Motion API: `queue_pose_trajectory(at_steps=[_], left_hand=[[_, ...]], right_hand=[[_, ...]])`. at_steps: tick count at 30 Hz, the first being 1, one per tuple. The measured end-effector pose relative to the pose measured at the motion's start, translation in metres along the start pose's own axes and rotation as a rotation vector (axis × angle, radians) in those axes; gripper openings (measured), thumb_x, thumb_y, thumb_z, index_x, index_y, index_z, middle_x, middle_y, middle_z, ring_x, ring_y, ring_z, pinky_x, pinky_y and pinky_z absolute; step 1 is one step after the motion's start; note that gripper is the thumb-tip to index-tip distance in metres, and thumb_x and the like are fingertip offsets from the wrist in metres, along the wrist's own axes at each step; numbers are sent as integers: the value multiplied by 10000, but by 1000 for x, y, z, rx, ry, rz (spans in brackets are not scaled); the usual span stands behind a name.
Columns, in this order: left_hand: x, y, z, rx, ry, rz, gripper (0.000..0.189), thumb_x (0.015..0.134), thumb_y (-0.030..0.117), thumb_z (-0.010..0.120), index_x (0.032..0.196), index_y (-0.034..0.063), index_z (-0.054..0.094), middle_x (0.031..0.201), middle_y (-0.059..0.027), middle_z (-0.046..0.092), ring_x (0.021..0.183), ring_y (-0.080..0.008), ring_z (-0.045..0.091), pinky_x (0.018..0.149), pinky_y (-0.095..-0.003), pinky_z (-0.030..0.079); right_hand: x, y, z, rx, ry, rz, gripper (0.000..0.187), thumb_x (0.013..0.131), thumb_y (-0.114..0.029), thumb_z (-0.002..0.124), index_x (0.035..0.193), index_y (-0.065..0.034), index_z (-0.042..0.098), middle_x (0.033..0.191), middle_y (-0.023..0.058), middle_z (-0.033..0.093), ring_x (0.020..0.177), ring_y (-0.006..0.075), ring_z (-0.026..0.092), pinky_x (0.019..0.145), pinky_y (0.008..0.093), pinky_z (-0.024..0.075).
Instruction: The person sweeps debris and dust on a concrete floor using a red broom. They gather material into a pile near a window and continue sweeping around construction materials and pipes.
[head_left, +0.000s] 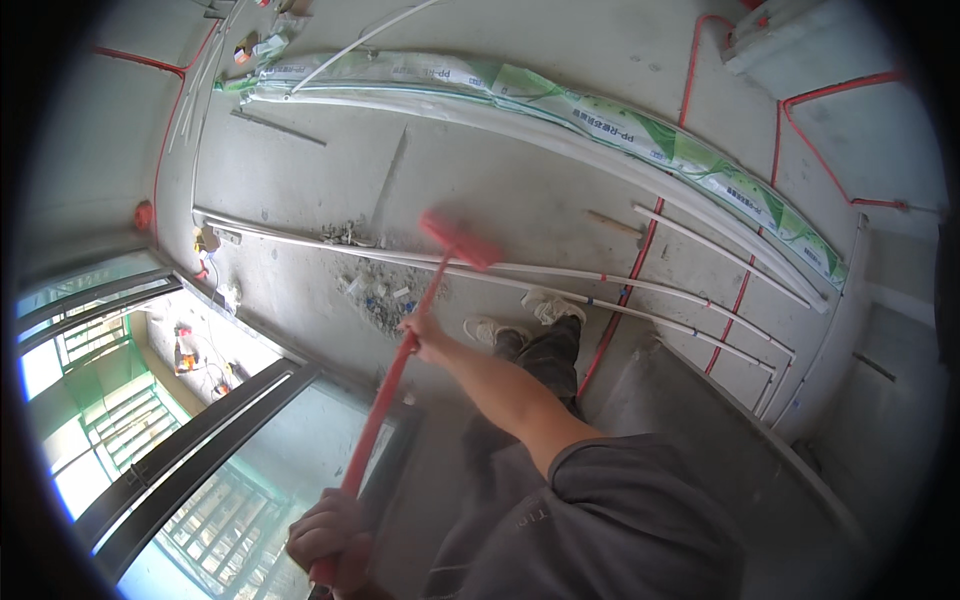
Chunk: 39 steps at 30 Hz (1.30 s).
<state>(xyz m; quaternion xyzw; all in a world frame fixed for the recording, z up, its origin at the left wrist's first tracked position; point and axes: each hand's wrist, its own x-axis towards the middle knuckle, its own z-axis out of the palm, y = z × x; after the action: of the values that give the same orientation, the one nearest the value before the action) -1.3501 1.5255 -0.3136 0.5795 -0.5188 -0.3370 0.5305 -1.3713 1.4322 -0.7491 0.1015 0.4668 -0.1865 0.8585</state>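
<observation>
Both my hands grip the long red handle of a broom. My left hand is closed round the upper end, at the bottom left. Lower down the handle, my right hand holds it with the arm stretched forward. The wide red broom head is blurred and appears over two long white pipes on the concrete floor; whether it touches them cannot be told. A patch of grey rubble and dust lies beside the handle, with small pale scraps in it. The bristles are not clearly visible.
Bundled white pipes in green-and-white plastic wrapping stretch across the far floor. Red conduit crosses the floor at right. A wooden stick lies near it. At left are a dark-framed glass door and a power cord. A low partition stands at right.
</observation>
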Motion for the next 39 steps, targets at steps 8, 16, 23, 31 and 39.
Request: queue_pose_trajectory(at_steps=[8,16,23,31,39], left_hand=[[-10,26,-64,-171,106,87,245,850,77,610,655,72,461,613,-59,507,541,-194,460,560,-368,409],[-7,-46,-29,-165,93,-53,263,797,-88,650,653,37,468,608,-68,518,573,-194,485,640,-398,443],[-38,35,-97,76,364,7,239,909,2,537,720,71,409,601,-29,427,567,-173,422,619,-383,401],[-80,119,-185,94,955,-28,317,940,191,467,644,98,402,575,-52,354,560,-197,372,586,-400,331],[-106,-72,-183,182,1125,-273,238,891,80,500,660,77,440,628,-92,438,607,-214,428,654,-397,406]], right_hand=[[-77,-23,34,-120,39,-239,170,779,-105,681,687,-103,538,604,52,520,478,189,539,417,370,469],[13,-24,-17,-331,241,-16,133,792,-72,599,690,-90,516,556,52,457,376,201,439,407,383,429],[-20,46,87,-501,-147,178,282,919,-316,678,786,-76,613,622,63,567,529,174,586,560,451,570],[-33,2,-5,-1113,-59,5,461,934,-431,677,910,29,650,753,162,680,501,204,630,444,362,528],[123,-30,-131,-1939,326,-389,274,879,-169,597,1063,31,627,1051,294,677,1034,453,648,890,519,522]])
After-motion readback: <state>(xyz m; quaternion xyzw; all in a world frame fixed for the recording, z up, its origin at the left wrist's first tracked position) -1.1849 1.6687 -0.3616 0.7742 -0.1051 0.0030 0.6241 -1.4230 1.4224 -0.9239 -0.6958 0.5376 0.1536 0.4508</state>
